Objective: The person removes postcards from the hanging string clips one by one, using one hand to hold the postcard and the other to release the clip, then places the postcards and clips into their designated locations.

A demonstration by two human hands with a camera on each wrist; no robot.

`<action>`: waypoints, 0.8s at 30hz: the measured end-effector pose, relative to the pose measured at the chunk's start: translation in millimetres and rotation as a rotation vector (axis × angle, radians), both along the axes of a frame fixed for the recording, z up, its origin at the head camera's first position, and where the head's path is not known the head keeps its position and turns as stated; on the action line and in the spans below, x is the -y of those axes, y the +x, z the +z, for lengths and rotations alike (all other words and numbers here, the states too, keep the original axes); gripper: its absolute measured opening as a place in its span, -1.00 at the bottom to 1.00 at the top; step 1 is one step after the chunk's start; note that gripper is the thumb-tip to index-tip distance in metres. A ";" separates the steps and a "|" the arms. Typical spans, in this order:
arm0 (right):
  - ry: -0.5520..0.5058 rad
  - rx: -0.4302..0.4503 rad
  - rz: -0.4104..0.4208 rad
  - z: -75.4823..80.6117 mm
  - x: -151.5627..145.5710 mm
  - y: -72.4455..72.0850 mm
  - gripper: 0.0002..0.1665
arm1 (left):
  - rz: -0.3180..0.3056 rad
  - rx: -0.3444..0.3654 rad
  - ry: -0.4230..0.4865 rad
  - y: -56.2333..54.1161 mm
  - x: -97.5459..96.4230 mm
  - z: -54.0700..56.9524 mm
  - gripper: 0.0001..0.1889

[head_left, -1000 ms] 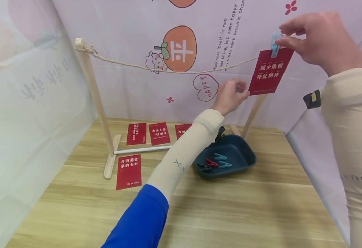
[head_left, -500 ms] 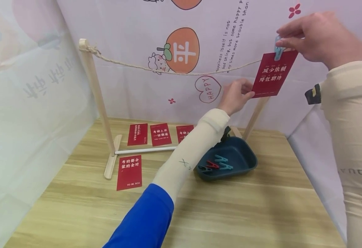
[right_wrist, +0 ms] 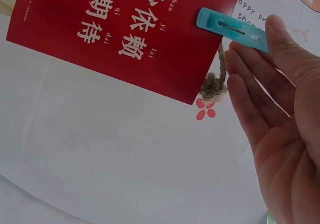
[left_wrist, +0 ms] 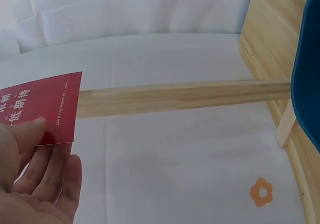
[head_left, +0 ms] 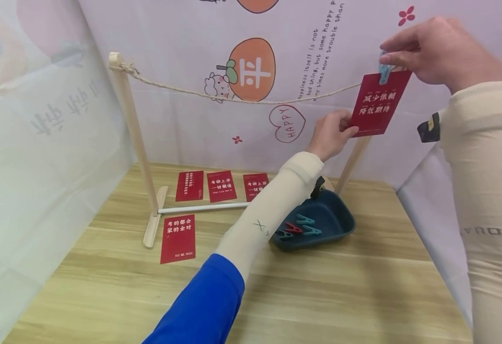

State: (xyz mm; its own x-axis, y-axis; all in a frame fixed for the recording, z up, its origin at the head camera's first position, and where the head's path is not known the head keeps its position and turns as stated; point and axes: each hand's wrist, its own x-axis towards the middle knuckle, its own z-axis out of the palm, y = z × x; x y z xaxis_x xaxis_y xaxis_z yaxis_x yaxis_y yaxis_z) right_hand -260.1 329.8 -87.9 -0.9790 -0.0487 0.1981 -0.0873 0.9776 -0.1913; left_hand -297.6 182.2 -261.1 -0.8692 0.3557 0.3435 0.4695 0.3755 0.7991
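Note:
A red card with white lettering hangs at the right end of the twine. A light blue clothespin bites its top edge. The right hand pinches that clothespin's handle end between thumb and fingers; the right wrist view shows the clothespin lying over the card, a knot of twine behind it. At the card's lower left corner, the left hand pinches it, thumb on the printed face, as the left wrist view shows on the card. The card covers part of the twine.
Wooden posts, left and right, carry the twine, with a white rod low between them. Several red cards lie at the left, one nearest the front. A dark blue bin holds several clips, partly behind the left forearm.
The left hand has shifted slightly right and now pinches the card's corner more fully. The right fingers, earlier spread at the clothespin's top, have closed on its handles.

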 end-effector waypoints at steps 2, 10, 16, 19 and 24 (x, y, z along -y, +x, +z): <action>-0.007 0.002 0.000 -0.5 -0.3 -1.3 -0.35 | 0.004 0.005 0.007 0.5 -0.7 -0.1 -0.76; -0.059 -0.049 0.014 -4.5 4.2 1.6 -0.35 | 0.008 -0.031 0.013 2.6 2.5 0.8 -0.76; -0.037 -0.102 0.028 -4.5 5.9 0.6 -0.44 | 0.004 -0.046 0.012 2.3 5.8 0.5 -0.75; -0.014 -0.146 0.055 -6.4 5.8 -1.0 -0.52 | 0.005 -0.044 0.011 1.3 7.0 0.1 -0.76; 0.012 -0.221 0.074 -9.2 7.1 -0.5 -0.60 | 0.005 -0.040 0.011 -1.0 8.7 -1.2 -0.79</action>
State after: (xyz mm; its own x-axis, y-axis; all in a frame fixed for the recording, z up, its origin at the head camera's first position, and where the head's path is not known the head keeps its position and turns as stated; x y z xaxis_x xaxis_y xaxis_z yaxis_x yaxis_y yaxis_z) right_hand -260.6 322.7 -97.0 -0.9055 -0.1225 0.4062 -0.1977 0.9690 -0.1484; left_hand -298.6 173.5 -262.3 -0.8564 0.3471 0.3821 0.4994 0.3693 0.7837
